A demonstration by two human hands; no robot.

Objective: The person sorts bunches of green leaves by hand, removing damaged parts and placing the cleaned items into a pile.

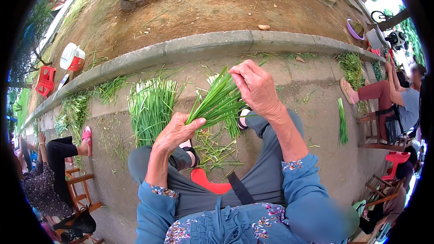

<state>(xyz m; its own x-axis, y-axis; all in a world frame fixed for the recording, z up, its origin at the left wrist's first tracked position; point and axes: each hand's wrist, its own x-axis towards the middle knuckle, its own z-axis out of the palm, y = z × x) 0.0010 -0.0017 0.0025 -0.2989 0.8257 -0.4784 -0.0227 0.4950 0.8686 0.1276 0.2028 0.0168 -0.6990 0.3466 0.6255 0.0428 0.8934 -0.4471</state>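
Left hand point(175, 132) clamps the green stalk bunch point(217, 101) at its base. Right hand point(257, 86) pinches the tips, well short of the curb point(203, 45).

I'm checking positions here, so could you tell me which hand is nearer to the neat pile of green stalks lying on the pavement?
Left. The left hand grips the bunch right beside the pile; the right hand pinches the bunch's tips, farther to the right.

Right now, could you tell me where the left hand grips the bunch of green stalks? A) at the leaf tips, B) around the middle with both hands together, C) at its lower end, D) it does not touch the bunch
C: the left hand is closed around the lower end of the bunch of green stalks, while the right hand pinches the fanned upper end.
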